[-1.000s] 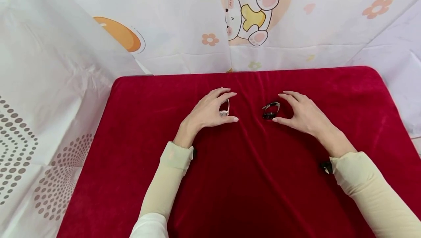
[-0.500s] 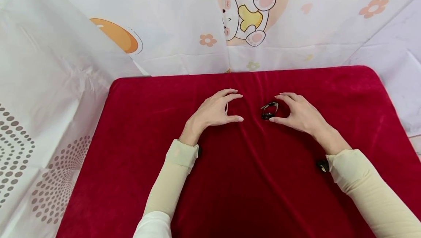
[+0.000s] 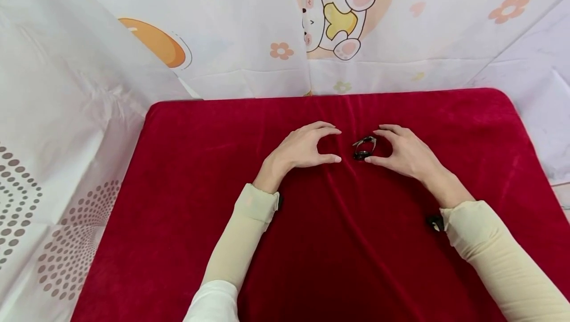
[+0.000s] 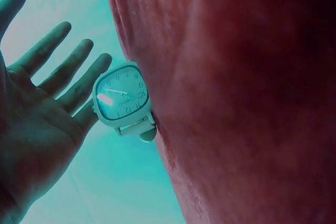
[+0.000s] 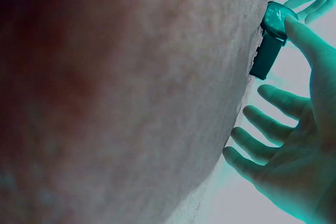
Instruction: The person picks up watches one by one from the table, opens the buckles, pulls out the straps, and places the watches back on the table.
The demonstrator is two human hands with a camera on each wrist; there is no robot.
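Observation:
On the red cloth a black wristwatch (image 3: pixel 364 149) stands on edge, its strap looped. Just right of it is my right hand (image 3: pixel 407 154), fingers apart and thumb tip close to the dial; whether it touches I cannot tell. In the right wrist view the thumb overlaps the edge of the black watch's dial (image 5: pixel 274 19). My left hand (image 3: pixel 305 148) hovers to the left, fingers and thumb spread, nothing held between them. The left wrist view shows a white wristwatch (image 4: pixel 123 94) with a squarish dial beside that hand's fingers; the hand hides it in the head view.
Red velvet cloth (image 3: pixel 187 203) with a few creases covers the table. White printed curtains (image 3: pixel 240 25) hang behind its far edge and along the left side. Small dark devices sit at both wrists.
My left hand has moved right, toward the black watch, and the white watch has dropped out of the head view behind it. My right hand has barely shifted.

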